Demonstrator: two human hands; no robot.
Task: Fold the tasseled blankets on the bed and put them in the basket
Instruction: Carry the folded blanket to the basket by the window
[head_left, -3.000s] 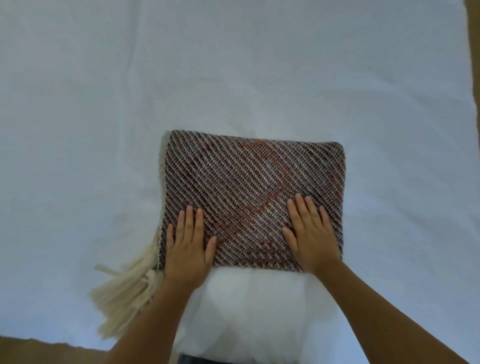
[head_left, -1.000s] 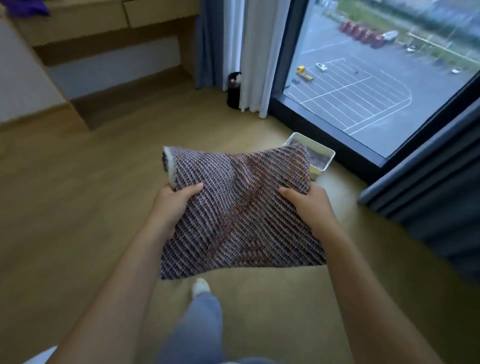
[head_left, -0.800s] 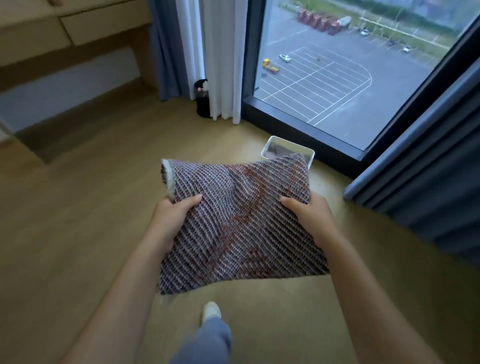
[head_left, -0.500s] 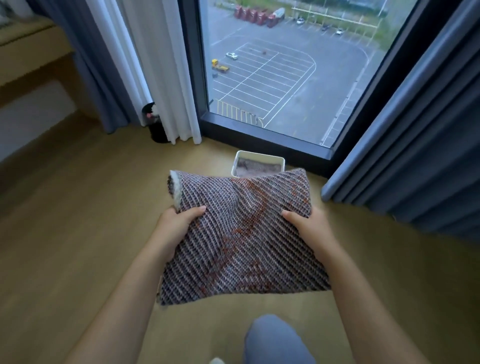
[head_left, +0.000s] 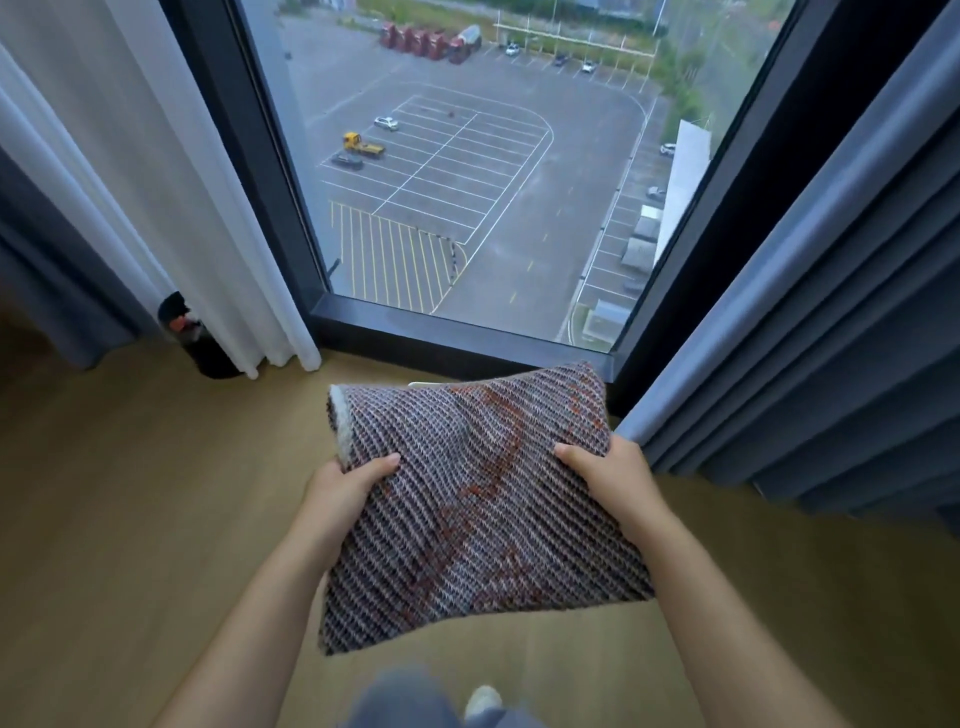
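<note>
The folded blanket (head_left: 467, 499) is a thick woven square in dark grey and white with rust-red patches, its cream inner layer showing at the left edge. I hold it flat in the air above the wooden floor. My left hand (head_left: 345, 486) grips its left side and my right hand (head_left: 605, 480) grips its right side, thumbs on top. Just beyond the blanket's far edge a thin pale sliver of the white basket's rim (head_left: 428, 385) shows by the window; the blanket hides the remainder of the basket.
A floor-to-ceiling window with a dark frame (head_left: 457, 338) is straight ahead. White sheer curtain (head_left: 171, 208) hangs at left with a dark bottle (head_left: 200, 340) at its foot. Grey-blue curtains (head_left: 831, 338) hang at right. My leg and foot (head_left: 483, 701) show below.
I have walked closer to the window with the blanket held in both hands. The basket, plainly seen before, is now almost fully hidden behind the blanket.
</note>
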